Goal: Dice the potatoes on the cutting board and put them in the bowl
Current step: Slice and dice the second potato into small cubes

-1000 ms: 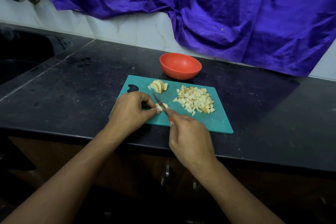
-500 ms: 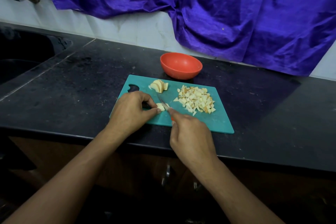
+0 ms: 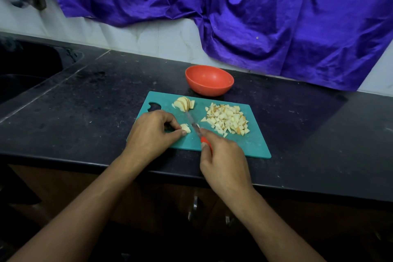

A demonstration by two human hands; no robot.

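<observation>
**Two hands dicing the last potato pieces on a teal board**

Two bare hands work over a teal cutting board (image 3: 251,144) on a dark countertop (image 3: 95,102). The left hand (image 3: 152,132) curls its fingers and pinches a small potato piece (image 3: 185,128) between thumb and fingertips, pressing it against the board. The right hand (image 3: 223,161) is wrapped around the red handle of a small knife (image 3: 192,122), with the forefinger stretched along the top towards the blade.

The blade lies just right of the held piece. Its long axis runs from near to far, with the tip pointing away from the person and leaning a little left, towards a fanned stack of slices (image 3: 184,103) at the far side of the board.

A heap of diced potato (image 3: 228,120) sits on the right half of the board. The red bowl (image 3: 209,80) stands just beyond the board's far edge, and no potato shows inside it (so the moving step seems not yet begun).

To cut well, the left fingertips should tuck back from the edge, and the blade should come straight down in even, narrow steps. The piece is small and could slip or roll.
</observation>
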